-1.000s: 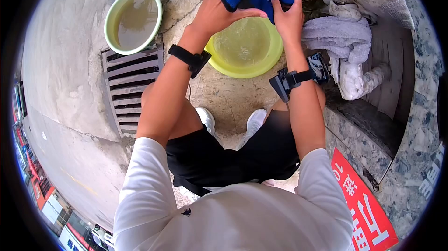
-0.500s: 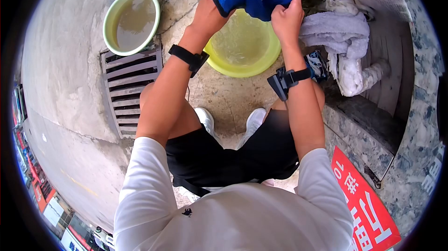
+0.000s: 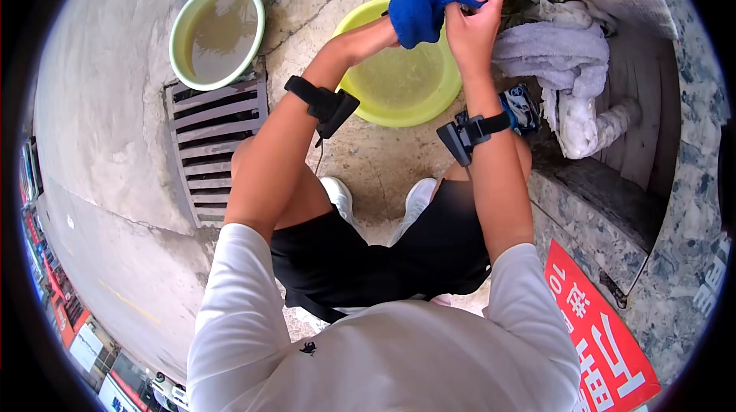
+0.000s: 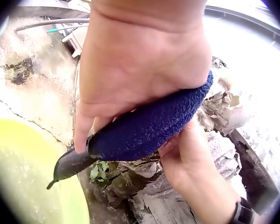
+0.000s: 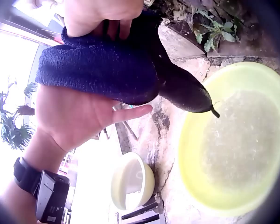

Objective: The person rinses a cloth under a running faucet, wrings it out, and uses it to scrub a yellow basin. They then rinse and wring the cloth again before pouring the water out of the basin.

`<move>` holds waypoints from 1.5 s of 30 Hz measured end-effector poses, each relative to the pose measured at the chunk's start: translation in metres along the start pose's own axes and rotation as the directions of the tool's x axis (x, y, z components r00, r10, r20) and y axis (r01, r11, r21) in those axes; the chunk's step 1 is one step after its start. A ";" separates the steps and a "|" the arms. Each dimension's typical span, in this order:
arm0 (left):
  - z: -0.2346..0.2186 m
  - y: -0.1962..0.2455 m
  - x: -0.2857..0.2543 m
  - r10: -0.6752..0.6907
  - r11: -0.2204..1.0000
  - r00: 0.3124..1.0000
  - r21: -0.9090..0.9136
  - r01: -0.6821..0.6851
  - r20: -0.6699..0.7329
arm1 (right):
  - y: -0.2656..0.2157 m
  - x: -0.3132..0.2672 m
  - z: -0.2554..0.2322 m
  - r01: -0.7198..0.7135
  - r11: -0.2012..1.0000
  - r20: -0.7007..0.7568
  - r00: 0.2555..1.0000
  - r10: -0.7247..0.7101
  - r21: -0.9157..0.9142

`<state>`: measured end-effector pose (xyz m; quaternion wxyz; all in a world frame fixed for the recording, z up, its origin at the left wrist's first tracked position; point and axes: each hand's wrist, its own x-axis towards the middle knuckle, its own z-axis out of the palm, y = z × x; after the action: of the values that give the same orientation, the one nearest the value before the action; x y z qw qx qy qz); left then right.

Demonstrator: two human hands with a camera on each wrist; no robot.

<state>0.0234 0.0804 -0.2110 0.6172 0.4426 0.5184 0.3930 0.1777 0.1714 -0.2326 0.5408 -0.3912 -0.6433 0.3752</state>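
Both hands hold a wet blue towel cloth (image 3: 418,12) over the far part of a yellow-green basin (image 3: 349,98) of cloudy water. My left hand (image 3: 376,38) grips one end, its fingers partly hidden behind the folds; in the right wrist view the thumb of the left hand (image 5: 74,112) sticks out straight below the cloth. At the other end my right hand (image 3: 474,29) pinches the cloth between thumb and fingers. In the right wrist view, a dark, smooth, tapering end of the cloth (image 5: 184,91) hangs toward the basin.
A pale green basin (image 3: 175,48) of murky water stands left, beside a metal drain grate (image 3: 218,101). On the right lie a grey towel (image 3: 552,52), wet whitish cloths (image 3: 579,128) and a dark printed packet (image 3: 520,108). A red sign (image 3: 590,335) leans near a stone edge.
The left hand has moved right and nearer the body, turning as it went. The spread cloth is now bunched between the hands. Earlier, water splashed onto it.
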 end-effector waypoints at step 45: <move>-0.016 0.002 -0.005 0.251 0.805 0.951 0.584 -0.101 -0.182 | -0.027 -0.036 0.020 -0.883 0.309 0.720 0.468 0.512 0.354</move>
<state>0.0068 0.0781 -0.2091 0.3475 0.5994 0.6415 0.3293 0.1590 0.1266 -0.2251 0.2344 -0.2973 -0.3113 0.8716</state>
